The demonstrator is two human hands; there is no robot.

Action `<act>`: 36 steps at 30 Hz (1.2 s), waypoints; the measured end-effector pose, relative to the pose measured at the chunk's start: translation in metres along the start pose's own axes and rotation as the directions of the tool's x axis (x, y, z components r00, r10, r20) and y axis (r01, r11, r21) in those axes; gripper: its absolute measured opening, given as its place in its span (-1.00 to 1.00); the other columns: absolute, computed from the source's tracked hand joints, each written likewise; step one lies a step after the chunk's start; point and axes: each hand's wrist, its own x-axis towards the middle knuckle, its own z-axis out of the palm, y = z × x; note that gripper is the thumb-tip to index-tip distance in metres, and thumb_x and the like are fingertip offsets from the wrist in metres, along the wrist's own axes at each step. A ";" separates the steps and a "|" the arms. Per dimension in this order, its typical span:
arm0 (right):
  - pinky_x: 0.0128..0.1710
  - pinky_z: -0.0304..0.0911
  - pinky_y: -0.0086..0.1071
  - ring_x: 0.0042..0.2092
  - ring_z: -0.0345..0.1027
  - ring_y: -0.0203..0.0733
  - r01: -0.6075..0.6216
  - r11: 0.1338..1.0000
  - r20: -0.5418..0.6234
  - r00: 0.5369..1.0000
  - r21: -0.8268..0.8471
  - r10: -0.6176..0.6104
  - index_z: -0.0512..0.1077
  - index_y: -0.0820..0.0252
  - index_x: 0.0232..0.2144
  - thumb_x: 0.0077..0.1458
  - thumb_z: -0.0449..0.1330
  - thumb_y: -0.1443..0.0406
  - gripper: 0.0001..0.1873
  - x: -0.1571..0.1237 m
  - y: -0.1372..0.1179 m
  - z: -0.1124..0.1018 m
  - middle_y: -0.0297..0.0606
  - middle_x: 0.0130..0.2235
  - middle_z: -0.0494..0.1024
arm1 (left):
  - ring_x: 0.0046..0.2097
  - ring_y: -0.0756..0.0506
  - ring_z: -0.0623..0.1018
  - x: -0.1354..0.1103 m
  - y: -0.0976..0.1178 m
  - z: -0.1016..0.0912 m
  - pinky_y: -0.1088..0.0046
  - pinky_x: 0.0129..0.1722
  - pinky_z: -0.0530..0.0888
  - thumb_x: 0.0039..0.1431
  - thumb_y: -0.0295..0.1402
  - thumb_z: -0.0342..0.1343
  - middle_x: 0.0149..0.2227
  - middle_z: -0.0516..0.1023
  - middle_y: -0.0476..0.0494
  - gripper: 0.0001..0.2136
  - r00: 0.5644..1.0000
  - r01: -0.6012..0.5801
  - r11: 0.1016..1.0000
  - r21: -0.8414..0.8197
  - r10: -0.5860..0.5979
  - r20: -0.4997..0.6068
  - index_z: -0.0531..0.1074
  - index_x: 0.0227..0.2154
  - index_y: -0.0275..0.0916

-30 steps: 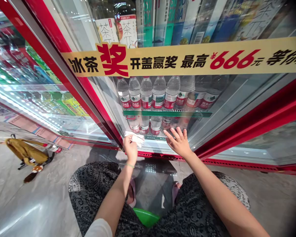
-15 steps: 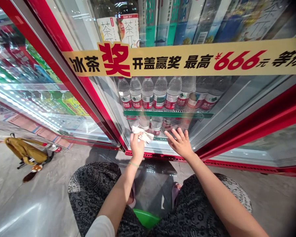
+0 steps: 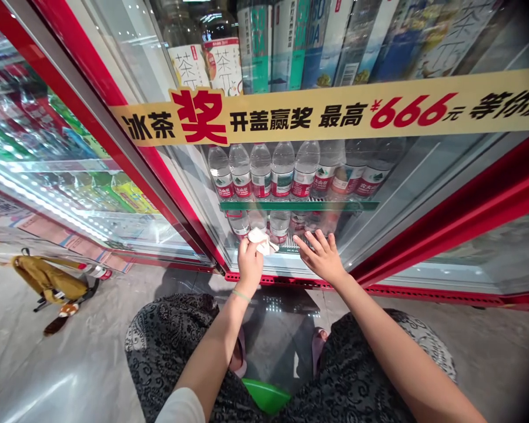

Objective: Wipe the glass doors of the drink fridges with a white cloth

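My left hand (image 3: 250,265) is closed on a crumpled white cloth or tissue (image 3: 260,241), held against the lower part of the glass door (image 3: 203,226) of a drinks fridge. To its right, my right hand (image 3: 321,255) has its fingers spread on or just before the same glass and holds nothing. Behind the pane, water bottles (image 3: 261,170) with red and white labels stand on a shelf (image 3: 300,205), with more bottles below it, partly hidden by my hands.
A yellow banner (image 3: 317,114) runs across the door at mid-height. Red frames (image 3: 467,235) border the glass. At left, a mustard backpack (image 3: 48,279) lies on the floor near a bottle (image 3: 97,271). A green plastic object (image 3: 267,396) shows between my legs.
My left hand has moved slightly right and down with the white cloth or tissue. My right hand keeps its place, fingers still spread. The camera view has shifted slightly.
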 end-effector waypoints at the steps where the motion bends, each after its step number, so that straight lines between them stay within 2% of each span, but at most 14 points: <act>1: 0.50 -0.35 0.02 0.45 0.00 0.02 0.005 1.000 0.008 1.000 -0.006 -0.005 0.13 -0.18 0.40 0.20 0.24 0.26 -0.23 0.001 0.000 -0.002 -0.29 0.35 0.34 | -0.09 -0.12 0.55 0.012 0.002 -0.008 0.36 -0.02 0.50 0.17 -0.62 0.03 -0.16 0.49 -0.17 -0.68 1.000 0.001 1.000 0.006 -0.001 -0.027 0.58 -0.17 -0.17; 6: 0.49 -0.34 0.03 0.44 0.04 0.02 0.014 1.000 0.026 1.000 -0.028 -0.013 0.13 -0.18 0.40 0.22 0.23 0.24 -0.24 0.000 0.001 -0.005 -0.28 0.35 0.35 | 0.05 -0.13 0.47 0.100 0.003 -0.056 0.25 0.17 0.37 0.30 -0.50 0.04 -0.08 0.47 -0.23 -0.77 0.944 -0.057 0.990 0.126 0.094 -0.316 0.54 -0.07 -0.23; 8: 0.49 -0.35 0.03 0.44 0.04 0.02 0.008 1.000 0.031 0.999 -0.022 -0.007 0.12 -0.18 0.41 0.22 0.23 0.24 -0.24 -0.001 0.000 -0.003 -0.28 0.35 0.35 | 0.05 -0.14 0.46 0.109 0.001 -0.061 0.23 0.16 0.36 0.32 -0.46 0.04 -0.10 0.47 -0.22 -0.78 0.918 -0.048 0.980 0.194 0.120 -0.378 0.54 -0.09 -0.23; 11: 0.49 -0.35 0.04 0.43 0.05 0.04 -0.017 1.000 0.050 0.999 -0.004 0.017 0.10 -0.22 0.41 0.21 0.24 0.25 -0.22 -0.002 0.000 -0.001 -0.30 0.36 0.33 | -0.06 -0.18 0.45 0.074 -0.005 -0.047 0.20 0.09 0.36 0.30 -0.45 0.05 -0.24 0.47 -0.20 -0.80 0.951 -0.042 0.960 0.277 0.123 -0.284 0.58 -0.19 -0.20; 14: 0.49 -0.34 0.04 0.43 0.06 0.04 -0.035 0.999 0.073 0.997 0.033 0.032 0.07 -0.25 0.42 0.22 0.23 0.27 -0.20 -0.003 0.000 0.000 -0.32 0.36 0.33 | -0.20 -0.16 0.45 0.025 -0.010 -0.029 0.29 -0.09 0.41 0.21 -0.52 0.05 -0.32 0.46 -0.17 -0.79 0.983 -0.179 0.951 0.251 0.182 0.010 0.59 -0.30 -0.17; 16: 0.49 -0.32 0.03 0.43 0.07 0.03 -0.042 0.997 0.079 0.996 0.058 0.038 0.05 -0.25 0.42 0.21 0.23 0.28 -0.18 -0.003 0.000 -0.001 -0.32 0.36 0.33 | -0.22 -0.14 0.44 0.019 -0.007 -0.026 0.33 -0.15 0.42 0.18 -0.54 0.05 -0.33 0.45 -0.17 -0.77 0.982 -0.188 0.952 0.242 0.186 0.032 0.59 -0.34 -0.16; 18: 0.49 -0.28 0.03 0.42 0.08 0.04 -0.048 0.996 0.085 0.996 0.071 0.042 0.05 -0.27 0.42 0.20 0.24 0.28 -0.17 -0.004 0.001 -0.001 -0.33 0.36 0.33 | -0.17 -0.15 0.44 0.042 0.001 -0.033 0.31 -0.09 0.43 0.22 -0.55 -0.02 -0.29 0.42 -0.19 -0.73 0.987 -0.144 0.957 0.250 0.158 -0.036 0.59 -0.26 -0.19; 21: 0.48 -0.25 0.05 0.42 0.08 0.06 -0.047 0.997 0.089 0.995 0.062 0.041 0.07 -0.27 0.41 0.19 0.24 0.27 -0.18 -0.005 0.000 0.000 -0.33 0.37 0.32 | -0.02 -0.14 0.44 0.106 0.021 -0.053 0.29 0.09 0.41 0.27 -0.50 -0.02 -0.13 0.39 -0.22 -0.71 0.954 -0.066 0.980 0.186 0.116 -0.276 0.58 -0.09 -0.23; 24: 0.49 -0.29 0.05 0.42 0.07 0.05 -0.027 1.000 0.065 0.998 0.016 0.026 0.10 -0.21 0.41 0.21 0.24 0.25 -0.21 -0.004 0.000 0.000 -0.29 0.35 0.35 | 0.05 -0.11 0.46 0.136 0.033 -0.057 0.31 0.16 0.39 0.29 -0.49 -0.04 0.00 0.37 -0.22 -0.66 0.941 -0.077 0.991 0.107 0.108 -0.321 0.53 0.03 -0.24; 26: 0.49 -0.31 0.06 0.42 0.08 0.05 -0.014 1.000 0.053 0.999 -0.011 0.014 0.11 -0.20 0.41 0.22 0.23 0.24 -0.23 -0.002 -0.001 -0.001 -0.28 0.34 0.37 | 0.01 -0.12 0.47 0.116 0.030 -0.046 0.30 0.11 0.43 0.30 -0.50 -0.06 -0.06 0.38 -0.23 -0.65 0.955 -0.094 0.986 0.135 0.128 -0.267 0.53 0.02 -0.25; 28: 0.49 -0.32 0.05 0.42 0.09 0.04 -0.004 1.000 0.046 0.999 -0.028 0.006 0.12 -0.21 0.40 0.22 0.23 0.23 -0.24 0.000 -0.001 -0.003 -0.29 0.33 0.38 | -0.05 -0.15 0.47 0.075 0.020 -0.030 0.29 0.02 0.47 0.33 -0.48 -0.07 -0.16 0.42 -0.24 -0.68 0.975 -0.213 0.965 0.153 0.221 -0.038 0.56 -0.03 -0.27; 31: 0.49 -0.35 0.00 0.42 0.08 0.01 0.019 0.999 0.040 0.999 -0.043 -0.017 0.13 -0.17 0.40 0.23 0.23 0.23 -0.25 0.003 0.000 -0.008 -0.27 0.31 0.41 | -0.20 -0.09 0.49 0.022 0.004 -0.013 0.42 -0.13 0.49 0.29 -0.45 0.05 -0.26 0.50 -0.14 -0.78 0.931 -0.344 0.936 0.080 0.328 0.162 0.61 -0.21 -0.11; 33: 0.50 -0.37 -0.01 0.42 0.07 -0.01 0.031 0.999 0.043 0.999 -0.037 -0.030 0.13 -0.13 0.41 0.24 0.23 0.23 -0.25 0.004 0.001 -0.010 -0.26 0.30 0.43 | -0.17 -0.10 0.49 0.017 -0.002 -0.014 0.41 -0.10 0.49 0.29 -0.47 0.03 -0.24 0.52 -0.15 -0.75 0.924 -0.354 0.932 0.072 0.337 0.180 0.61 -0.18 -0.11; 36: 0.49 -0.36 -0.01 0.41 0.09 0.00 0.014 1.000 0.065 0.998 -0.005 -0.014 0.10 -0.17 0.42 0.24 0.22 0.23 -0.24 0.003 0.001 -0.010 -0.28 0.32 0.40 | -0.02 -0.15 0.47 0.057 -0.002 -0.029 0.28 0.07 0.44 0.33 -0.45 0.00 -0.14 0.49 -0.24 -0.75 0.952 -0.302 0.946 0.117 0.294 0.082 0.59 -0.12 -0.19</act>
